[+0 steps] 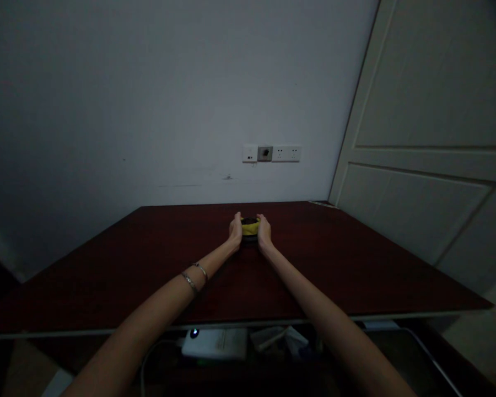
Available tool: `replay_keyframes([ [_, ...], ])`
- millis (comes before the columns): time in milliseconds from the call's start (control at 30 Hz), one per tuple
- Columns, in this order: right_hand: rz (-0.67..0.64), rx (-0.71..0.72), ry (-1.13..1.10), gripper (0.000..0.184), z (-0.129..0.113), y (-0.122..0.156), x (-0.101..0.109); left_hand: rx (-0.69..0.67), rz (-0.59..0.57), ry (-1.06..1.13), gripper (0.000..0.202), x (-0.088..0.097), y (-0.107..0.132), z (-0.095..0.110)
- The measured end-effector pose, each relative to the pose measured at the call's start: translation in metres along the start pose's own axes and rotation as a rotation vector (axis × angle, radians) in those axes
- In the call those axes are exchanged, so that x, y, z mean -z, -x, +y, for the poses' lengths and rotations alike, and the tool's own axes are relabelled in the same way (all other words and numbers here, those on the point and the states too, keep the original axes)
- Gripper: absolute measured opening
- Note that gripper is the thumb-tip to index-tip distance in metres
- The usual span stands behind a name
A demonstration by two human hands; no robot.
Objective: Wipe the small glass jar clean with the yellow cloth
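Observation:
Near the far side of the dark red tabletop (182, 248) sits a small, low object (250, 227), yellow round its upper part with a dark top and a greyish base. It looks like a small bowl or pouch, but the dim light hides its exact kind. My left hand (235, 229) presses against its left side, fingers stretched forward. On its right side my right hand (264, 229) does the same, so the object is clasped between both palms. Both arms reach straight out, and two bracelets (194, 277) circle my left forearm.
Behind the table rises a pale wall with sockets and switches (271, 154). A white panelled door (421, 165) stands at the right. Below the table's front edge, an open space holds a white device (215, 343) with a cable, crumpled packets (279, 339) and a dark flat panel (405, 358).

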State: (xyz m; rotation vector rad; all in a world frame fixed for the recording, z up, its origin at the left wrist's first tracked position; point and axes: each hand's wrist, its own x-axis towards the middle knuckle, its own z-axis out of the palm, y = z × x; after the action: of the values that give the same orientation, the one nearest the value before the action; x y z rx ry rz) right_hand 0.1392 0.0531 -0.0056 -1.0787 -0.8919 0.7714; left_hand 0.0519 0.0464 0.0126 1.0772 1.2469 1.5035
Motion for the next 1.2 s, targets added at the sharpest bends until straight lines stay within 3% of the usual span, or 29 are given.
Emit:
replay_keyframes([
  [433,-0.008,-0.007,0.058,0.039,0.01,0.015,-0.004,-0.06,-0.008,-0.111,0.045,0.016,0.0,-0.014],
  [1200,-0.055,-0.016,0.143,0.039,0.022,0.024,-0.009,0.026,0.028,-0.146,0.046,0.029,0.004,-0.027],
])
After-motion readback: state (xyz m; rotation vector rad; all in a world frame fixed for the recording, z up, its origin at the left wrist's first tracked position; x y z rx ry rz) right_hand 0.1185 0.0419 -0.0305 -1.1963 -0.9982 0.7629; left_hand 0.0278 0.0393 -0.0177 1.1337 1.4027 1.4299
